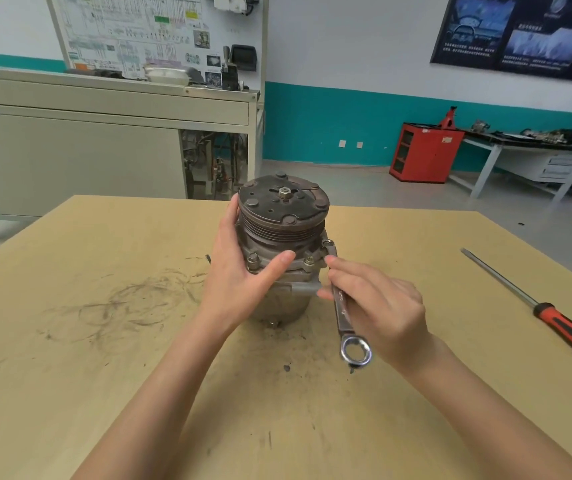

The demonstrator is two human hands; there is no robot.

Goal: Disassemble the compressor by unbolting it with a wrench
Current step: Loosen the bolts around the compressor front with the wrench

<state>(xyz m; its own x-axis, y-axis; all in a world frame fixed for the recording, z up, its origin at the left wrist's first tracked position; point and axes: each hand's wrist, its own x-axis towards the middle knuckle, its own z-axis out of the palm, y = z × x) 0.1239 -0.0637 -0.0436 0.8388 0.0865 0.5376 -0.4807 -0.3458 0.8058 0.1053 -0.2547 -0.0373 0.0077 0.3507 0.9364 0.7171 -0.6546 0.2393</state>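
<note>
A grey metal compressor (283, 216) stands upright in the middle of the tan table (104, 358), its dark pulley disc facing up with a nut at the centre. Bolts (253, 260) sit on the flange below the pulley. My left hand (239, 271) holds the compressor's left side, fingers straight across the flange and thumb up against the pulley. My right hand (378, 306) grips a silver combination wrench (341, 306). The wrench's far end sits on a bolt at the flange's right side, and its ring end points toward me.
A red-and-black handled screwdriver (541, 313) lies on the table at the right. Dark grease smears mark the tabletop at the left. Behind the table stand a grey cabinet with a wiring board (111, 140), a red cabinet (423, 154) and a workbench (534, 147).
</note>
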